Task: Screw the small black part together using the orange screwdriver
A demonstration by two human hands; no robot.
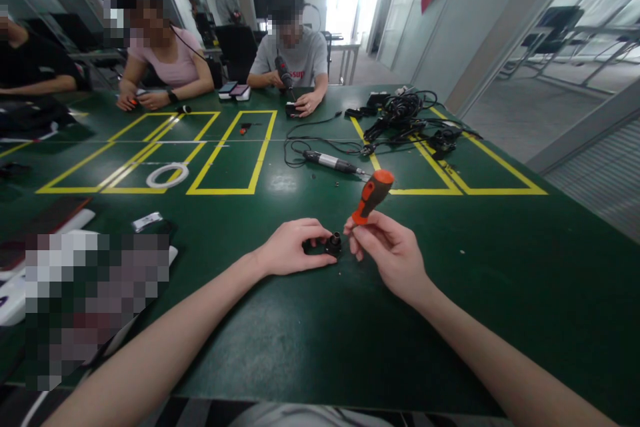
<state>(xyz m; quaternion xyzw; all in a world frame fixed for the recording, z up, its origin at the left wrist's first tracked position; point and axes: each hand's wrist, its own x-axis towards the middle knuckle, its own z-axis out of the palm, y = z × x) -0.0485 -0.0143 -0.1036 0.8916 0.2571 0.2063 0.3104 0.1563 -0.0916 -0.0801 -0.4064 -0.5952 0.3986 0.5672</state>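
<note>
My left hand (pixel 290 247) rests on the green table, its thumb and fingers closed around a small black round part (pixel 333 248) with a short metal post on top. To the right of it, my right hand (pixel 395 253) grips a screwdriver (pixel 375 193) low down, just under its orange and dark grey handle. The handle leans up and away to the right. My fingers hide the screwdriver's shaft and tip, so whether it touches the black part cannot be seen.
Beyond my hands lies a corded electric screwdriver (pixel 330 161). Black cables (pixel 400 117) are heaped at the back right. A white ring (pixel 167 175) lies inside yellow tape lines. Blurred devices (pixel 100 293) occupy the left. Across the table, a co-worker (pixel 290 53) holds a power tool.
</note>
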